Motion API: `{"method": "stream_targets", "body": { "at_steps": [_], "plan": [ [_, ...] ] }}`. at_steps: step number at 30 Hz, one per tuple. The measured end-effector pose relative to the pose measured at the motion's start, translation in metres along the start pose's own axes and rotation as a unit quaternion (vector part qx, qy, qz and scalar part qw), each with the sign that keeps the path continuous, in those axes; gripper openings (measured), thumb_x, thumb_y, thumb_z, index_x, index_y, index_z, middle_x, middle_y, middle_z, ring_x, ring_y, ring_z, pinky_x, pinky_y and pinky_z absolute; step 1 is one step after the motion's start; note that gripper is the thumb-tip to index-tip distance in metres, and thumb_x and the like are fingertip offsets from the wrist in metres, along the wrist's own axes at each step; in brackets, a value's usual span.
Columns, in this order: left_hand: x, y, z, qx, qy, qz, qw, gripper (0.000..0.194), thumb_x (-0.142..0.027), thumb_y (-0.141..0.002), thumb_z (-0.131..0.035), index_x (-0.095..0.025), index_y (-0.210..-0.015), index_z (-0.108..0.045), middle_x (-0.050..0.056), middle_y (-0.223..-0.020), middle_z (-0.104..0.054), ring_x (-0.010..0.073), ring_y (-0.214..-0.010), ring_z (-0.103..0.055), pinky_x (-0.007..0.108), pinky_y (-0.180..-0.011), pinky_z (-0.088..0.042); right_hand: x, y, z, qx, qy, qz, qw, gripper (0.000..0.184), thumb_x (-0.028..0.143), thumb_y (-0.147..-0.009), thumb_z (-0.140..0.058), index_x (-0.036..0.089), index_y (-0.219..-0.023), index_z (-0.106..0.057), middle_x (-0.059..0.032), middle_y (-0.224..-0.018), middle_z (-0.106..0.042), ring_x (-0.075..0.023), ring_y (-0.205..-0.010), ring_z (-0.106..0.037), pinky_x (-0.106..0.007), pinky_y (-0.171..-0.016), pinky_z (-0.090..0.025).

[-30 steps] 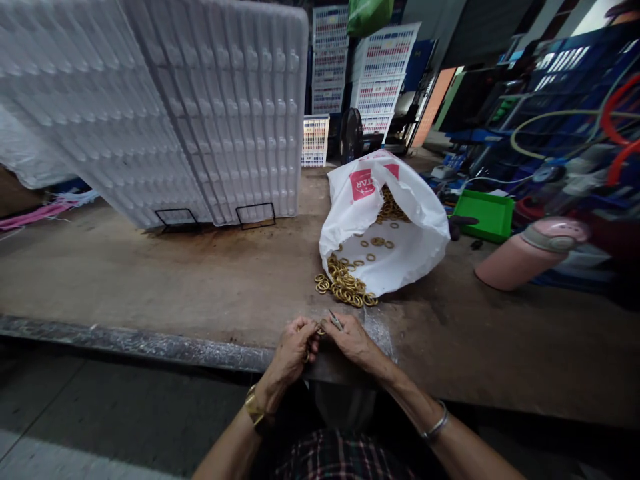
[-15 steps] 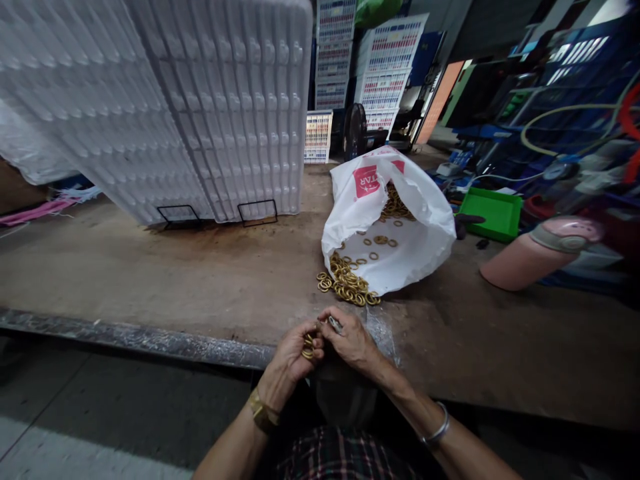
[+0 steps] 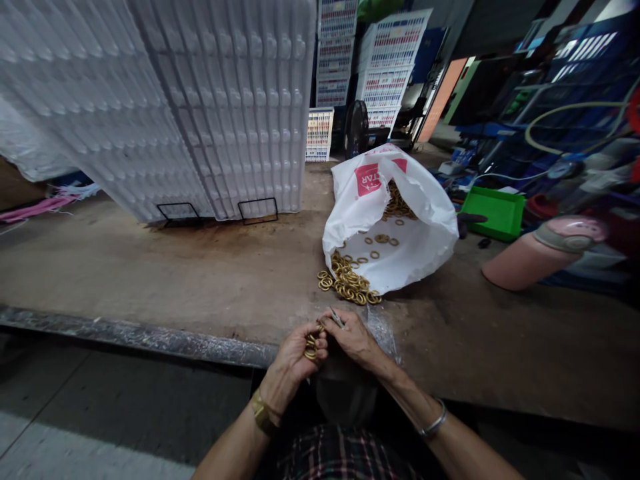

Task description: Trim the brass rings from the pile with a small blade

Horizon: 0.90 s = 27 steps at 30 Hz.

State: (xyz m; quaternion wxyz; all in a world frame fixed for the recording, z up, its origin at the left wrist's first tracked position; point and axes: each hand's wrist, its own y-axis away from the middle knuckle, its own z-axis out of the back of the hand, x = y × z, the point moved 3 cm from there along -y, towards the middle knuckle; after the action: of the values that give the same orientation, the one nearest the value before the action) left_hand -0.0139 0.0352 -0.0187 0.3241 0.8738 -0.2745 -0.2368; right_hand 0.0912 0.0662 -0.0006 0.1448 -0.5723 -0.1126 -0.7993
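Near the table's front edge, my left hand is closed around several brass rings, which show between its curled fingers. My right hand is closed too, gripping a slim silver pointed tool whose exact kind I cannot make out. The fingertips of both hands meet at one ring, and the contact is partly hidden by the fingers. Just beyond my hands, more brass rings spill in a heap from the mouth of a white plastic sack lying on its side.
Stacked ribbed plastic trays stand at the left on the wooden table, by black wire stands. To the right are a pink bottle and a green tray. White crates are piled behind.
The silver tool has turned in my right hand, so more of its pointed end shows above the fingers. My left hand stays almost in place with the rings.
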Motion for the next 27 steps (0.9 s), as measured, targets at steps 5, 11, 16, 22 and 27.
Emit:
{"method": "stream_targets", "body": {
  "at_steps": [5, 11, 16, 22, 27],
  "plan": [
    [0.0001, 0.0004, 0.0002, 0.007, -0.001, 0.006, 1.000, 0.011, -0.005, -0.073, -0.045, -0.011, -0.065, -0.049, -0.002, -0.046, -0.047, 0.0038, -0.033, -0.040, 0.012, -0.030, -0.026, 0.0010, 0.0003, 0.0007, -0.006, -0.005, -0.002, 1.000, 0.027, 0.035, -0.081, -0.045, 0.015, -0.068, -0.058, 0.0017, -0.064, -0.056, -0.0112, -0.064, -0.049, -0.022, -0.063, -0.037],
    [0.0010, 0.0012, 0.0007, 0.014, -0.007, 0.006, 1.000, 0.010, -0.005, -0.071, -0.045, -0.012, -0.066, -0.049, -0.002, -0.047, -0.046, 0.0038, -0.032, -0.039, 0.012, -0.030, -0.025, 0.0065, 0.0021, 0.0019, -0.007, -0.014, -0.018, 1.000, 0.029, 0.036, -0.080, -0.044, 0.014, -0.069, -0.060, 0.0005, -0.064, -0.058, -0.0120, -0.064, -0.052, -0.023, -0.063, -0.039],
    [0.0012, 0.0024, -0.0007, 0.022, -0.015, 0.008, 1.000, 0.007, -0.006, -0.069, -0.047, -0.013, -0.068, -0.049, -0.003, -0.047, -0.044, 0.0035, -0.031, -0.037, 0.012, -0.030, -0.023, 0.0052, 0.0026, 0.0018, -0.013, -0.024, -0.028, 0.999, 0.029, 0.037, -0.080, -0.045, 0.015, -0.072, -0.062, 0.0007, -0.064, -0.059, -0.0120, -0.063, -0.052, -0.022, -0.061, -0.039],
    [0.0006, 0.0015, -0.0002, 0.042, -0.023, 0.011, 0.999, 0.008, -0.006, -0.069, -0.047, -0.013, -0.071, -0.050, -0.004, -0.048, -0.044, 0.0027, -0.031, -0.035, 0.011, -0.030, -0.021, 0.0031, 0.0033, 0.0019, -0.010, -0.039, -0.038, 0.998, 0.029, 0.037, -0.080, -0.045, 0.014, -0.071, -0.062, 0.0015, -0.062, -0.056, -0.0107, -0.061, -0.050, -0.021, -0.058, -0.038],
    [0.0007, 0.0022, 0.0002, 0.059, -0.029, 0.018, 0.998, 0.009, -0.006, -0.070, -0.045, -0.013, -0.072, -0.050, -0.003, -0.049, -0.044, 0.0031, -0.031, -0.034, 0.012, -0.030, -0.021, 0.0018, 0.0036, 0.0009, -0.005, -0.054, -0.041, 0.998, 0.028, 0.036, -0.080, -0.045, 0.014, -0.070, -0.060, 0.0030, -0.059, -0.052, -0.0094, -0.056, -0.046, -0.020, -0.055, -0.036]
  ]
}}
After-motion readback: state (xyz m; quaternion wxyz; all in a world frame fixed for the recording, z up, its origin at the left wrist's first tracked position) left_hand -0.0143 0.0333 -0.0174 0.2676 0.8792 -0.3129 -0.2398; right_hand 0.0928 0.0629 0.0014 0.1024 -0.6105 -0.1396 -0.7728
